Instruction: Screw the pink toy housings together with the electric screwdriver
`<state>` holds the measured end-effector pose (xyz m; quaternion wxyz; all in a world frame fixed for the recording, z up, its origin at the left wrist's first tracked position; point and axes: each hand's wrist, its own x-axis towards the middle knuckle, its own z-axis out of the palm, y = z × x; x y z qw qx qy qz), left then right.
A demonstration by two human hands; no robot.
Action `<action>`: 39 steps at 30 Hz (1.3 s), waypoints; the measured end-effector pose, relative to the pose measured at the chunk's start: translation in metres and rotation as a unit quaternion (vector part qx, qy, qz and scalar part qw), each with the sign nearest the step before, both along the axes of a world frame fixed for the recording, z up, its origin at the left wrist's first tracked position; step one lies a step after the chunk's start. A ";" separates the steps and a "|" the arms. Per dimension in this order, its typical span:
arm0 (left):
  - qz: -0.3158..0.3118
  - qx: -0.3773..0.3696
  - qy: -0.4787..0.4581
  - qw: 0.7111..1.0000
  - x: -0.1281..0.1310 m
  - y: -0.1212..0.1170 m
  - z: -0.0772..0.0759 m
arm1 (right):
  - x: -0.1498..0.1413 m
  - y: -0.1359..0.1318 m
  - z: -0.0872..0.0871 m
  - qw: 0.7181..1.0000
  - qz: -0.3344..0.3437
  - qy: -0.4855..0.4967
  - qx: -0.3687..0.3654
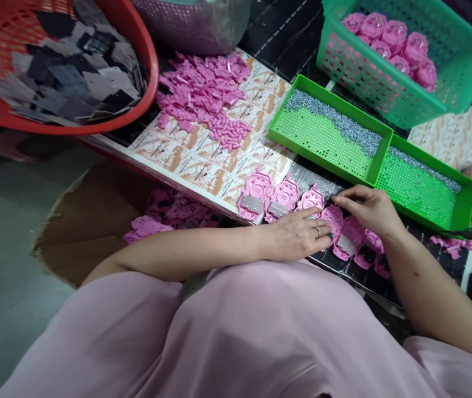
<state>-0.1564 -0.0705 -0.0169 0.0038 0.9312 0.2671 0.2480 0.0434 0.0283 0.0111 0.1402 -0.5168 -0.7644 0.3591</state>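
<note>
A row of pink plastic shells (281,199), several with a grey metal plate in them, lies along the near edge of the worktable. My left hand (296,235) rests flat on one shell in the middle of the row, fingers stretched out, a ring on one finger. My right hand (368,207) is just to its right, fingertips pinched together over a shell next to the green tray; whatever they hold is too small to make out.
Two green trays (368,177) hold small grey screws. A green basket (463,72) holds pink assembled parts. Loose pink pieces (206,94) lie heaped on the patterned table cover. A red basket (145,83) holds grey and black plates. A cardboard box (95,221) below holds pink shells.
</note>
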 end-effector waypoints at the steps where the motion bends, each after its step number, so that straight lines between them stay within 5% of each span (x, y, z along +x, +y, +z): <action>1: -0.001 -0.008 0.008 1.000 0.001 0.000 0.000 | 0.001 -0.001 -0.004 1.000 0.000 -0.001 0.003; 10: 0.015 -0.001 0.015 1.000 0.002 -0.003 0.004 | -0.006 -0.006 -0.008 0.995 0.039 -0.066 0.064; 15: 0.007 -0.011 0.023 1.000 0.001 -0.004 0.002 | -0.010 -0.010 -0.008 0.987 0.006 -0.141 0.073; 20: 0.033 -0.074 -0.044 0.996 -0.001 0.001 0.008 | -0.005 -0.014 0.003 0.996 -0.021 -0.038 0.079; 23: 0.083 -0.164 -0.171 0.968 0.000 0.006 0.016 | 0.004 -0.027 0.019 0.994 -0.043 0.030 0.097; 26: 0.085 -0.297 -0.275 0.910 0.005 0.010 0.021 | 0.011 -0.047 0.033 0.992 0.036 0.060 0.100; 29: 0.068 -0.412 -0.310 0.854 0.011 0.013 0.023 | 0.012 -0.067 0.038 0.974 0.143 0.030 0.171; 33: 0.018 -0.474 -0.289 0.831 0.016 0.013 0.022 | 0.018 -0.077 0.035 0.935 0.206 -0.082 0.278; 35: 0.004 -0.455 -0.268 0.849 0.017 0.010 0.020 | 0.027 -0.074 0.031 0.929 0.212 -0.108 0.284; 39: 0.051 -0.240 -0.149 0.958 0.018 0.002 0.015 | 0.047 -0.055 0.018 0.954 0.105 -0.092 0.266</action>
